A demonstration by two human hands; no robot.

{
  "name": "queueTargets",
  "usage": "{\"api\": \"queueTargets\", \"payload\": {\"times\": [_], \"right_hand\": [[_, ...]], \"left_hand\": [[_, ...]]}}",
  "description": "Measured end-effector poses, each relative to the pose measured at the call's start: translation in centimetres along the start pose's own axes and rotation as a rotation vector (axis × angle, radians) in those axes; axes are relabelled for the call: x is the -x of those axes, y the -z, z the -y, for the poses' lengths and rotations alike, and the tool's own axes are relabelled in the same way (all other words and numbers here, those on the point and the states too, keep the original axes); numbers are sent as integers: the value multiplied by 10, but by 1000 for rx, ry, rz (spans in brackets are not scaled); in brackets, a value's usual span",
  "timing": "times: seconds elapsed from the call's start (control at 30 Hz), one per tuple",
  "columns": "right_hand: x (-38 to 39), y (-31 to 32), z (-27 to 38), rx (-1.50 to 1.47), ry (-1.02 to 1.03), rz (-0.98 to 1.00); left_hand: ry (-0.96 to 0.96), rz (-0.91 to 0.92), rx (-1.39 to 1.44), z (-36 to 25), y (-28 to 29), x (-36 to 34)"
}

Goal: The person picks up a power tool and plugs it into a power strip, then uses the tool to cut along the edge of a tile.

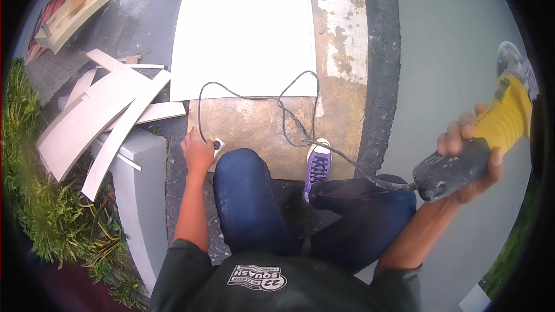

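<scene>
My right hand (pixel 461 137) grips a yellow-and-black corded power tool (pixel 496 114) with a grey metal head, held up at the right. Its black cord (pixel 370 174) loops over a worn board (pixel 251 118) and a white sheet (pixel 241 32). My left hand (pixel 196 149) is low at the board's left edge, fingers curled beside a small white socket-like fitting (pixel 218 145) with a black piece in it, where the cord ends; what the fingers hold is hidden.
Pale offcut strips (pixel 101 118) lie across a grey concrete ledge (pixel 136 196) at the left, near plants (pixel 40 208) and stacked wood (pixel 75 14). A grey-green surface (pixel 445 23) runs along the right. My knee (pixel 243 190) and purple shoe (pixel 318 167) are below the sheet.
</scene>
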State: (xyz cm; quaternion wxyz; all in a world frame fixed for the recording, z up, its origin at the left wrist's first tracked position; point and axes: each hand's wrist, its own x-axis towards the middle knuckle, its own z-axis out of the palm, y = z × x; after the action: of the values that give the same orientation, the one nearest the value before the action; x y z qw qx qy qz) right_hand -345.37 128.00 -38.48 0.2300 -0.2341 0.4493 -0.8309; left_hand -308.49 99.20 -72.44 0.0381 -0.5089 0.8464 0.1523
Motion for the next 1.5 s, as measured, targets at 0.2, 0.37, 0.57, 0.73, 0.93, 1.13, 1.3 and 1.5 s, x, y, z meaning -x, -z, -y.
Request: {"api": "queueTargets", "payload": {"times": [0.2,0.37,0.57,0.73,0.93,1.13,1.3,1.5], "right_hand": [[6,-12,-4,-21,7,-14],[12,-18,-5,22,46,21],[16,-33,-2,152,71,87],[23,-70,-26,453,35,23],[39,-102,-30,135,-59,-118],[23,-82,-33,-77,-127,207],[23,-106,-56,-328,-172,503],[22,-109,-54,59,-141,365]], "left_hand": [[-716,145,613,-205,47,-29],[-847,785,-179,-222,45,-32],[-534,362,77,-200,118,-12],[-772,425,1350,-264,225,89],[-625,155,1412,-302,261,116],[-780,265,1668,-276,258,113],[-714,1157,2003,-253,257,117],[-612,731,1797,-242,274,110]]}}
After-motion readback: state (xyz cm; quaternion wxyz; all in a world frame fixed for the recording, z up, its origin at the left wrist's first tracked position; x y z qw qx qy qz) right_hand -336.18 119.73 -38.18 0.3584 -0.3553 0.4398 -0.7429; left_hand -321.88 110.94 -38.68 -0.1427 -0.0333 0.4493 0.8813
